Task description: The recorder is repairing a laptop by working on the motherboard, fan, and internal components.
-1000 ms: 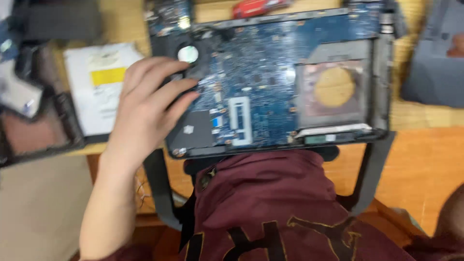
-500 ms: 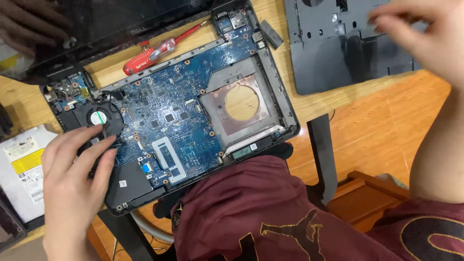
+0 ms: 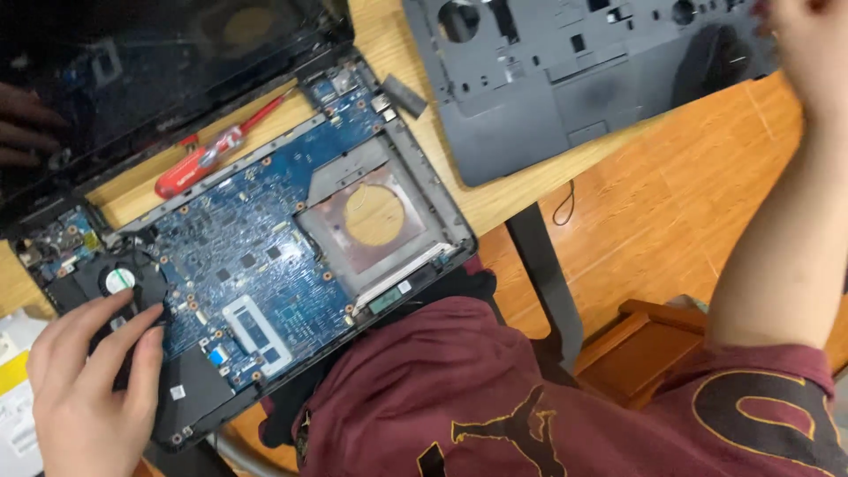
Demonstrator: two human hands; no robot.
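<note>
Opened laptop base [image 3: 265, 265] lies tilted on the wooden bench [image 3: 495, 199], near edge overhanging toward the person's lap. Blue motherboard [image 3: 256, 256] exposed, round copper-coloured opening [image 3: 373, 215] in the right half, small cooling fan [image 3: 119, 281] at the left corner. Left hand [image 3: 84, 389] at the lower left, fingers loosely spread and curved, fingertips [image 3: 146, 318] resting on the black frame just beside the fan; nothing pinched, as far as can be told. Right hand [image 3: 804, 44] up at the far right, blurred, over the edge of the detached grey palmrest cover [image 3: 565, 88]; grip cannot be told, touching or not unclear. Cover lies on the bench, well apart from the base. Red-handled screwdriver [image 3: 208, 159] lies on the bench between the base and the dark screen panel [image 3: 150, 79], which sits top left. Small dark loose part [image 3: 405, 95] sits just beside the base's upper right corner. White optical drive [image 3: 16, 397] partly in view at the left edge. Maroon shirt [image 3: 495, 397] fills the bottom. Wood floor [image 3: 654, 230] and black bench leg [image 3: 543, 274] to the right.
</note>
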